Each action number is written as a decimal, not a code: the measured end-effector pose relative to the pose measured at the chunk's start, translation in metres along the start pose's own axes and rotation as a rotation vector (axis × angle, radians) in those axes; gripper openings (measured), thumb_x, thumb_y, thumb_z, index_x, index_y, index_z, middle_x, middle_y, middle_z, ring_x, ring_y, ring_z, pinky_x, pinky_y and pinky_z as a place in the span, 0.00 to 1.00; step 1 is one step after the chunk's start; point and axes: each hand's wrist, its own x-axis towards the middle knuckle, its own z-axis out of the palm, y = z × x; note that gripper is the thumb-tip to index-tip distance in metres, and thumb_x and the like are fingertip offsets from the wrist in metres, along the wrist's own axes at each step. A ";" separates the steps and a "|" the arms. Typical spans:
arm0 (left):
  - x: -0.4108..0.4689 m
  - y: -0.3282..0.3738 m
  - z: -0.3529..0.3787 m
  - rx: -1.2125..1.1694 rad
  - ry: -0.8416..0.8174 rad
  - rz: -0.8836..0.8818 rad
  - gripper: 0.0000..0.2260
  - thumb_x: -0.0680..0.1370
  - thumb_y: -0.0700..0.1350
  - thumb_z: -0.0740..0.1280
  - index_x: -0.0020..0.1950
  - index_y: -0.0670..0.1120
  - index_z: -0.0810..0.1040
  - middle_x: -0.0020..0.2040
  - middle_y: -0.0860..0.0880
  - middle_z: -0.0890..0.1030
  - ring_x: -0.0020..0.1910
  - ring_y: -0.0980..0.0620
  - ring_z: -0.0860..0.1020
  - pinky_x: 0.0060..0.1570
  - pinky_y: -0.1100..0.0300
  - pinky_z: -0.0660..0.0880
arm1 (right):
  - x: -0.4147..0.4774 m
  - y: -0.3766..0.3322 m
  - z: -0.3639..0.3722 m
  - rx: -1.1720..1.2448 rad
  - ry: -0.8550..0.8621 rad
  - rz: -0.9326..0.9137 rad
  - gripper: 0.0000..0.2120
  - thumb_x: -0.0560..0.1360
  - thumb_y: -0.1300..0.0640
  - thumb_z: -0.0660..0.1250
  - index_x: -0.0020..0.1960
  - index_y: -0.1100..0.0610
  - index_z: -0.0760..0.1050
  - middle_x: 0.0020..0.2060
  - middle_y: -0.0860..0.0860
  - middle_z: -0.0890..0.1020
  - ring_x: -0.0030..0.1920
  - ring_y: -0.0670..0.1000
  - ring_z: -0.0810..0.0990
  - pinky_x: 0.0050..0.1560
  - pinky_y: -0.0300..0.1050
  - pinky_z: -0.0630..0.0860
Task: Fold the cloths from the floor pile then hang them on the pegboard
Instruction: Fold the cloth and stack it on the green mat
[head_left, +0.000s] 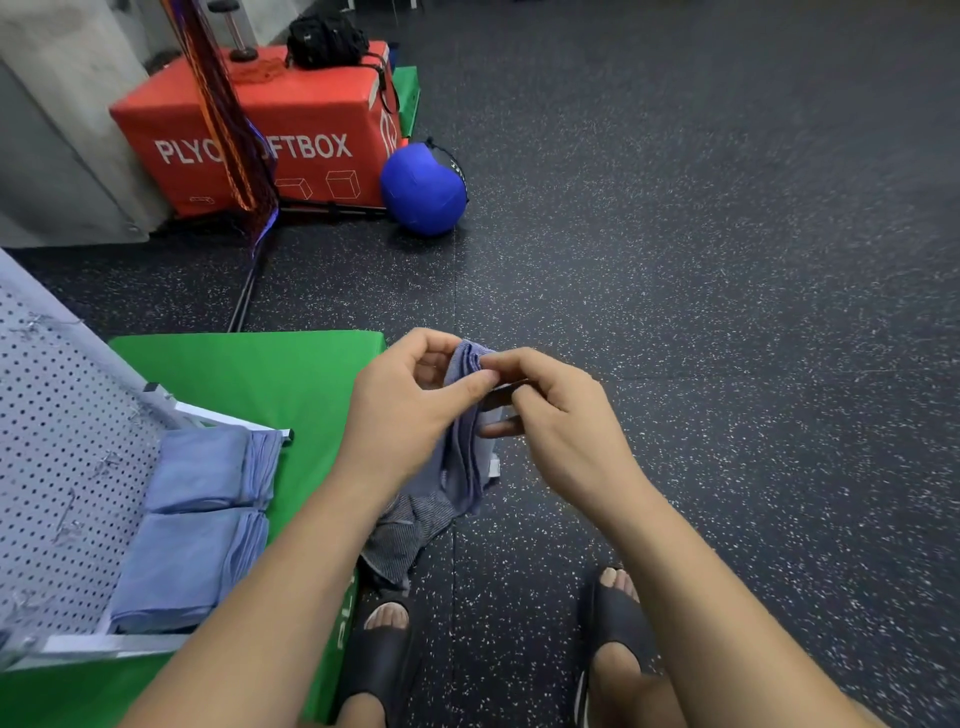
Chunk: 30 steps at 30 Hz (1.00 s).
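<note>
A blue-grey cloth (467, 457) hangs bunched between both hands above the floor. My left hand (410, 400) pinches its top edge between thumb and fingers. My right hand (550, 410) grips the same top edge from the right, close against the left. Below them a grey striped cloth (402, 535) lies crumpled on the floor by my left foot. The white pegboard (62, 452) leans at the left. Two folded blue cloths (208, 473) (192, 566) rest on its lower part.
A green mat (270, 379) lies under the pegboard. A red plyo box (291, 124) with a black bag on top stands at the far left, beside a blue medicine ball (423, 189). Dark speckled rubber floor (727, 260) spreads to the right. Black slides cover my feet (613, 634).
</note>
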 end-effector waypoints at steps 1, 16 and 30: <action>0.001 0.000 -0.003 0.007 -0.029 0.007 0.12 0.73 0.43 0.82 0.53 0.49 0.84 0.45 0.57 0.87 0.41 0.63 0.82 0.45 0.69 0.76 | 0.001 0.000 -0.002 0.001 -0.020 -0.002 0.23 0.78 0.72 0.56 0.58 0.55 0.85 0.51 0.50 0.87 0.51 0.53 0.87 0.52 0.53 0.87; 0.008 0.005 -0.022 -0.134 -0.167 -0.023 0.12 0.77 0.35 0.69 0.50 0.52 0.85 0.47 0.55 0.85 0.46 0.58 0.80 0.51 0.64 0.75 | 0.012 0.011 -0.037 -0.533 -0.221 0.031 0.42 0.67 0.45 0.82 0.75 0.35 0.65 0.56 0.38 0.81 0.54 0.41 0.81 0.56 0.45 0.75; 0.013 -0.006 -0.059 -0.391 0.002 -0.200 0.11 0.79 0.41 0.67 0.49 0.58 0.83 0.45 0.50 0.80 0.41 0.55 0.75 0.44 0.53 0.71 | 0.025 0.011 -0.025 0.284 -0.068 0.219 0.07 0.81 0.55 0.72 0.51 0.54 0.74 0.44 0.51 0.83 0.44 0.49 0.81 0.44 0.46 0.76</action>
